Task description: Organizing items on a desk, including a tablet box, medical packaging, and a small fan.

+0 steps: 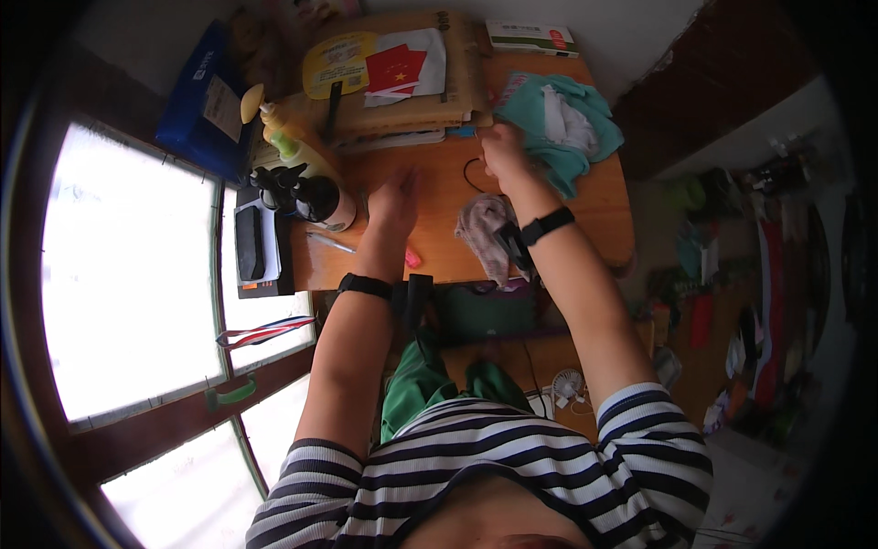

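Over the wooden desk (439,171), my left hand (398,199) is slightly blurred, near the pump bottles, with no object visible in it. My right hand (504,151) is curled beside the teal cloth (603,141), close to the cardboard's front edge; whether it grips anything is hidden. On the teal cloth lies a crumpled white cloth (568,123). Just below my right hand is a patterned sock-like cloth (480,219), with a black item partly on it. A thin black cord (468,175) curves near that hand. A small pink item (412,257) lies below my left hand.
A cardboard package (461,82) with red flag cards (394,68) lies at the back. Black-topped pump bottles (319,199), a yellow pump bottle (278,127) and a blue box (206,103) stand at left. A pen (330,242) and a white-green box (531,38) are also there.
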Demonstrator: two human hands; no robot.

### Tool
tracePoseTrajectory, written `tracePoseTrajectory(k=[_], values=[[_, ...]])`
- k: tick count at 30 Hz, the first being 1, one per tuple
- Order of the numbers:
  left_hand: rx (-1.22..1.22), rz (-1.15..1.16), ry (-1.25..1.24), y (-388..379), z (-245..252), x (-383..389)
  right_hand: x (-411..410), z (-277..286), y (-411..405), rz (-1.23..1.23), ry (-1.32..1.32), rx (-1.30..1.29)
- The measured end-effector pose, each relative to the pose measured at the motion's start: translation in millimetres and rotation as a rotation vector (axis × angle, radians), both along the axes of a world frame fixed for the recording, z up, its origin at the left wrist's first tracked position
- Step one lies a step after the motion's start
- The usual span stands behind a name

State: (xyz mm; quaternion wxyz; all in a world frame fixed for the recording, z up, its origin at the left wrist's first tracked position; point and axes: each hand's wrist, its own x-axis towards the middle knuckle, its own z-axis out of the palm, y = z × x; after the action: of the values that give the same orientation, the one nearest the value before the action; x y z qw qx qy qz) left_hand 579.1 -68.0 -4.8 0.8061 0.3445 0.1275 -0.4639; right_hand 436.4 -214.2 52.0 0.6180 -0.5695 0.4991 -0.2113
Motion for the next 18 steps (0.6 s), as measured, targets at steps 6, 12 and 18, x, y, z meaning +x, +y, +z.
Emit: tracePoseTrajectory(k=[6, 12, 18], values=[[-0.073, -0.170, -0.391, -15.4, -15.6, 4.3, 29.8, 8.7, 44.0, 0.391, -0.166, 0.163], [-0.124, 0.060, -0.096, -27.7, 6.9, 17.4, 95.6, -21.5, 48.8, 0.368, -0.203, 0.126], [-0.190, 0.146, -0.074, -26.9, 23.9, 31.7, 113.4, -25.4, 39.2, 0.270, -0.440, 0.414]])
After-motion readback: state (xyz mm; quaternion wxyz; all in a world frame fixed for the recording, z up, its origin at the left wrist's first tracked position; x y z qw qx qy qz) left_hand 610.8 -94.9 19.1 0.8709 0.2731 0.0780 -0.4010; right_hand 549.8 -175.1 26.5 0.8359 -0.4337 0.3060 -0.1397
